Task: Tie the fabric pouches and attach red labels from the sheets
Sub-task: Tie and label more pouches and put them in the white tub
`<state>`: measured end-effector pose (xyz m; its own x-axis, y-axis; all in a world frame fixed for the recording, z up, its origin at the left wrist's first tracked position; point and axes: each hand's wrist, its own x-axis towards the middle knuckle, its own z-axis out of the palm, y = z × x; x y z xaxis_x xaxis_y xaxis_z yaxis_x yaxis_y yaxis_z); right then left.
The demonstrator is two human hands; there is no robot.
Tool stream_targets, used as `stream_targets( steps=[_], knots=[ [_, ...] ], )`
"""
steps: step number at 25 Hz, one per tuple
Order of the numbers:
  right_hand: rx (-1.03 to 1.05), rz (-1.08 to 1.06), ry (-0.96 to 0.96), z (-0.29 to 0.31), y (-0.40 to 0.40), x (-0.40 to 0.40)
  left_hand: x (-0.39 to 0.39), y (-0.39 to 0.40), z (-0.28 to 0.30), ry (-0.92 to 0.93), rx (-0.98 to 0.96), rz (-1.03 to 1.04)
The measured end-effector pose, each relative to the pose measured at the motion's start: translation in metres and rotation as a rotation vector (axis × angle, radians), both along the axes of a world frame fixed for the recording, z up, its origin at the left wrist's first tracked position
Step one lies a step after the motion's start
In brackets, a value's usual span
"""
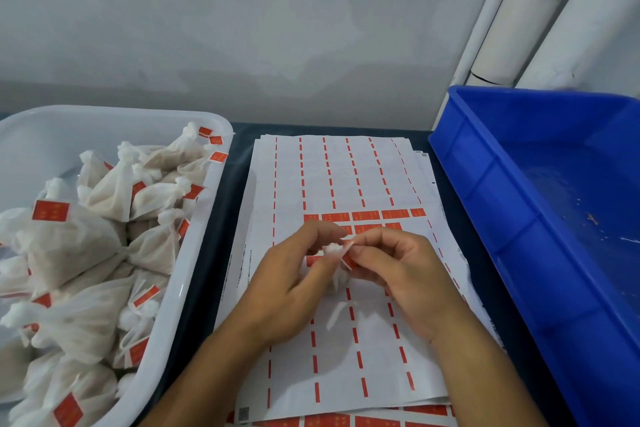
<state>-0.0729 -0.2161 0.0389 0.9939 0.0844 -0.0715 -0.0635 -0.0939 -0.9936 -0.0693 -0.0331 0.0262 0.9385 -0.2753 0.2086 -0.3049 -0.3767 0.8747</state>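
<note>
Labelling step, it seems: left hand [287, 282] pinches the pouch [333, 251] knot over the label sheet [349, 177]; right hand [391, 263] grips a red label [347, 261] against it; next, pressing the label shut

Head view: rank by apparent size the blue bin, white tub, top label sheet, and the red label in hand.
1. Blue bin and white tub: alike, both cropped, unranked.
2. Top label sheet.
3. Red label, pinched by right hand.
</note>
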Motion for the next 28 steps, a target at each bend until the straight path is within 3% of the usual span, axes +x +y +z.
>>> stream_targets(
  steps=[2,5,13,23,28],
  knots=[
    [0.042,-0.029,0.005,0.002,-0.001,0.0,-0.002,-0.001,-0.001,0.009,0.032,-0.071],
    [0.08,-0.105,0.017,0.003,-0.002,0.0,-0.002,-0.003,-0.003,0.01,0.143,-0.006],
    [0.446,-0.181,0.194,0.006,-0.01,0.003,-0.003,-0.004,0.001,0.016,0.164,0.02],
    [0.43,-0.102,0.202,0.003,-0.007,0.004,-0.009,-0.005,0.004,-0.068,-0.045,-0.104],
    [0.352,-0.024,0.208,0.003,-0.008,0.001,-0.008,-0.008,0.007,0.067,-0.167,-0.094]
  ],
)
